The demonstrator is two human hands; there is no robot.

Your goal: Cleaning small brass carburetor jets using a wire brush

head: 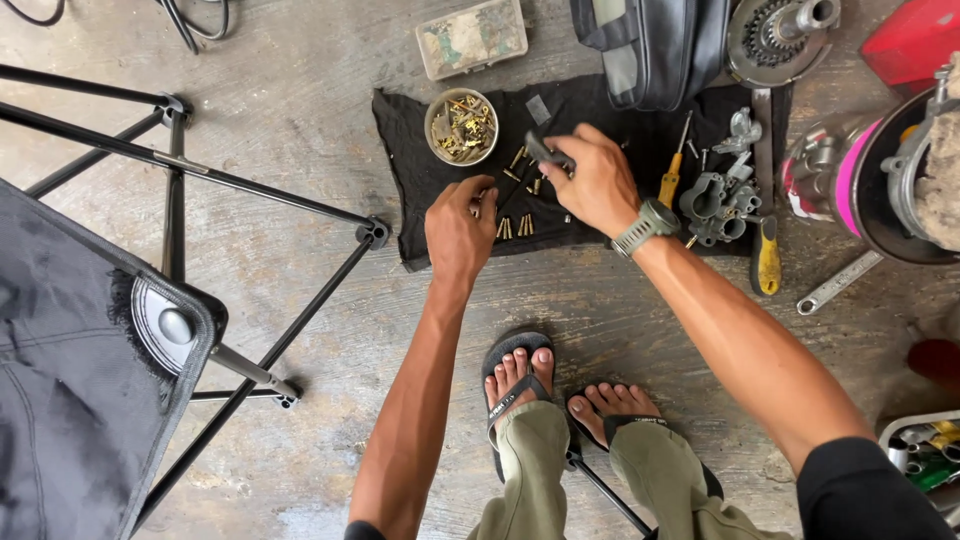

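the person bends over a black cloth (420,150) spread on the concrete floor (300,90). the right hand (598,185) is closed around a small dark metal part (547,153), which sticks out past the knuckles over the middle of the cloth. the left hand (458,232) sits at the cloth's near edge, fingers curled in as if pinching something tiny; what it pinches i cannot tell. between and under the hands lie little brass pieces (520,222), scattered loose, with more heaped in a round tin (461,126) toward the cloth's far left corner. those pieces look light, hard and smooth, likely to roll or slip away, so i'd take one by its sides with fingertips. a yellow-handled screwdriver (671,180) and a grey metal casting (716,205) rest toward the right edge.
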